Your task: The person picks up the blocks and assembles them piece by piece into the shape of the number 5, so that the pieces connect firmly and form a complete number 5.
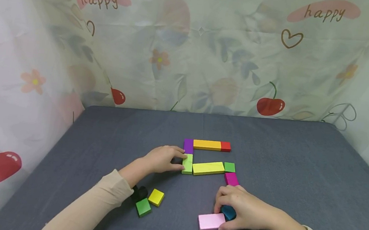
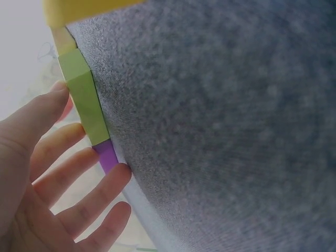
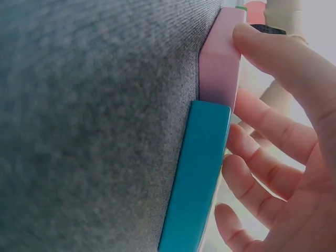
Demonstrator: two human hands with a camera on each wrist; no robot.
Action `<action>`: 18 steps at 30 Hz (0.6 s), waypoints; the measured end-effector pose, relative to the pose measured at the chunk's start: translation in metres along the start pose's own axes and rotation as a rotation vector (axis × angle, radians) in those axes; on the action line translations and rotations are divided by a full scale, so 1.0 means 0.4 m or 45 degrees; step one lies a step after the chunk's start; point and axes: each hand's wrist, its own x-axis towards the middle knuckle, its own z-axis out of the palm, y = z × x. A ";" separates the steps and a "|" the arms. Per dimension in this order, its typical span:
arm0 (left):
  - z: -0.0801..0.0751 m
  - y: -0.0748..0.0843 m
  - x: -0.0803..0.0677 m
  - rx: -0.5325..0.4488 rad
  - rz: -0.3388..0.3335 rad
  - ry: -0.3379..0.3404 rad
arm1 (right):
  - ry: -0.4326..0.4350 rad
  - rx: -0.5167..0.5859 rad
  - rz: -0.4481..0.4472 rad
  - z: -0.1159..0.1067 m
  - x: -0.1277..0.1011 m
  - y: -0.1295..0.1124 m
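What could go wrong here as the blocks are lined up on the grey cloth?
The right hand covers the teal block beside the pink block; a push might knock the magenta block out of line.

The left hand touches the light green block; a nudge could shift the purple block and the long yellow block.

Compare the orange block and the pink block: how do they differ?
The orange block lies at the far side, joined between a purple block and a red block; the pink block lies near, touched by the right hand. Orange looks longer and narrower, pink wider. Both lie flat on the grey table.
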 end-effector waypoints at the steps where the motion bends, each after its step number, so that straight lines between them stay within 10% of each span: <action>1: 0.000 0.000 0.000 -0.001 0.000 0.000 | 0.000 0.000 0.000 0.000 0.000 0.000; 18: 0.001 -0.001 -0.001 -0.006 0.005 0.006 | 0.030 -0.003 -0.046 0.002 -0.004 0.004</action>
